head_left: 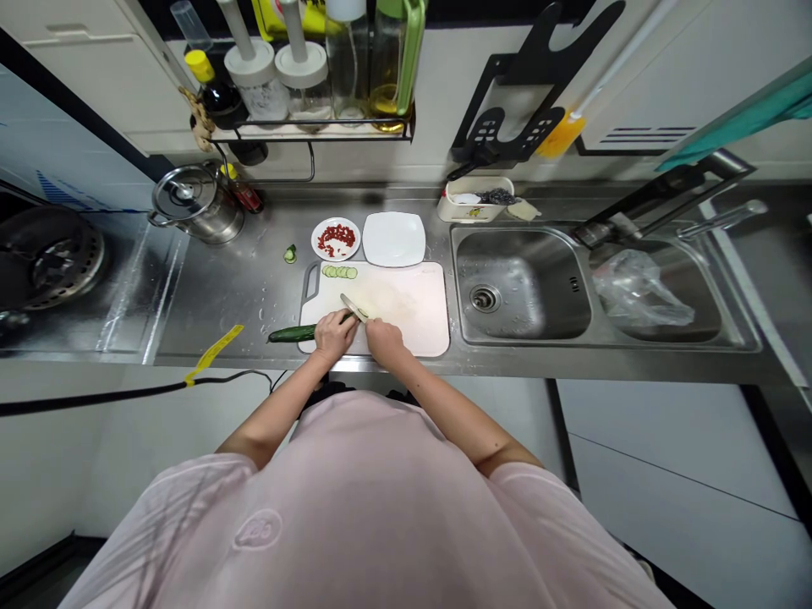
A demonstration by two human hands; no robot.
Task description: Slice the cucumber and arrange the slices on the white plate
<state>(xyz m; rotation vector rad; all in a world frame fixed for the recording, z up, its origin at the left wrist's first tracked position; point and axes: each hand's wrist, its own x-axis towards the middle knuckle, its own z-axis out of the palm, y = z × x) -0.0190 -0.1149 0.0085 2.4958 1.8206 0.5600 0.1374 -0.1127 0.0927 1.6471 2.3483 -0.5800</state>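
Presently, the fingers of the left hand (343,322) are found curled and held close together over the cucumber (293,334), with the fingertips directed toward the blade. The fingers of the right hand (379,332) are closed around the handle of a kitchen knife (353,307); the individual grip is partly concealed by the hand and cannot be fully assessed. The left hand (333,334) and right hand (384,343) are positioned just beside each other, and the steel blade is angled across the board beyond the left fingertips.

The cucumber is observed to be long, dark green and glossy-skinned, lying on its side across the left edge of a white cutting board (406,321), with its far end extending over the stainless steel counter (216,288). A row of pale green cucumber slices (339,271) is laid along the board's upper edge, and a small green cucumber piece (290,254) rests on the counter, apart from the board.

Beyond the board, a small round white plate (336,238) bearing diced red food is set beside a square white plate (394,239). A lidded steel pot (198,203) stands to the left, and a steel sink (520,283) is located to the right.
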